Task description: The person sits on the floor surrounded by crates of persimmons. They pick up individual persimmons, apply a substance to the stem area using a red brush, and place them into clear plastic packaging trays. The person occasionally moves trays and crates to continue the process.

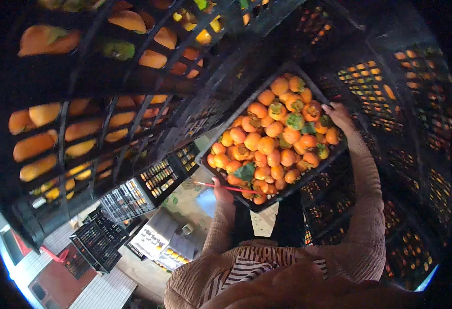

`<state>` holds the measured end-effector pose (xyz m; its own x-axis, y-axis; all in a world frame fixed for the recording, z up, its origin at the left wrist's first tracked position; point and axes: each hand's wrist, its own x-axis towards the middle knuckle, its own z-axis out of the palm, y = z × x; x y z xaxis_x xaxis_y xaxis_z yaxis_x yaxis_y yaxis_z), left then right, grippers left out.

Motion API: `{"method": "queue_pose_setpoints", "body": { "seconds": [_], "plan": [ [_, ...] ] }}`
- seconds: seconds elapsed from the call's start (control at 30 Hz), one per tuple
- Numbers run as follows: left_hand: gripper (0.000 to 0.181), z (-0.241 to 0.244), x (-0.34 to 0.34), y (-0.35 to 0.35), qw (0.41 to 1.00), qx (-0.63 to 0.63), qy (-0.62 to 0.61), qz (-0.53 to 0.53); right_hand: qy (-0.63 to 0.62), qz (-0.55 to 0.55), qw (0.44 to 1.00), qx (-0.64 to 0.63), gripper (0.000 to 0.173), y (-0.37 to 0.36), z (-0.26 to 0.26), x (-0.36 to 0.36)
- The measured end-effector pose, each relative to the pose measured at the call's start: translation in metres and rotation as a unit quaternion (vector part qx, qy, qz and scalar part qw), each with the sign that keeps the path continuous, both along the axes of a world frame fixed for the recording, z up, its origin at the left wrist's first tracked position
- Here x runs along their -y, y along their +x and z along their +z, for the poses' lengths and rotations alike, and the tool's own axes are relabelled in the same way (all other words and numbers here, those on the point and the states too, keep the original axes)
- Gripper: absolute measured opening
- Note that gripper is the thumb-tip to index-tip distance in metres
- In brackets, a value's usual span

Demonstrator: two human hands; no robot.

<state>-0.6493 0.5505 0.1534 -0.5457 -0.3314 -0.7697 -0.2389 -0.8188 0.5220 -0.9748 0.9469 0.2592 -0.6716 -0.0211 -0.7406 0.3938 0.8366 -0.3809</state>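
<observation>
A black plastic crate (255,207) full of orange persimmons (266,145) is in front of me, turned at an angle. Some fruits show green calyxes, and a few green leaves (245,171) lie among them. My left hand (222,192) grips the crate's near left side. A thin red stick (241,189), perhaps a brush or pen, runs under that hand's thumb and along the crate's edge. On the right, my right hand (338,116) holds the rim, its thumb on top and its other fingers largely hidden.
Stacked black crates of persimmons rise close on the left (62,92) and right (395,89). Beyond the left stack are a grey crate (127,201), dark crates (98,239) and white boxes (164,239) on the floor. A red door (62,276) is at lower left.
</observation>
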Motion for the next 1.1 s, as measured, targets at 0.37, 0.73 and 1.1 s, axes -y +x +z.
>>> {"method": "queue_pose_setpoints", "body": {
  "seconds": [0.37,0.73,1.1],
  "plan": [
    [0.049,-0.031,0.01,0.005,0.985,0.167,0.035,0.03,-0.081,-0.094,0.983,-0.134,0.064,0.092,-0.21,-0.045],
    [0.044,-0.044,0.026,0.02,0.987,0.117,0.082,-0.072,0.022,-0.368,0.832,-0.415,0.036,0.197,-0.096,0.031],
    [0.062,-0.084,0.06,0.05,0.976,0.116,0.025,-0.184,-0.614,-0.72,0.269,0.182,0.042,0.554,-0.158,0.288]
  ]
}}
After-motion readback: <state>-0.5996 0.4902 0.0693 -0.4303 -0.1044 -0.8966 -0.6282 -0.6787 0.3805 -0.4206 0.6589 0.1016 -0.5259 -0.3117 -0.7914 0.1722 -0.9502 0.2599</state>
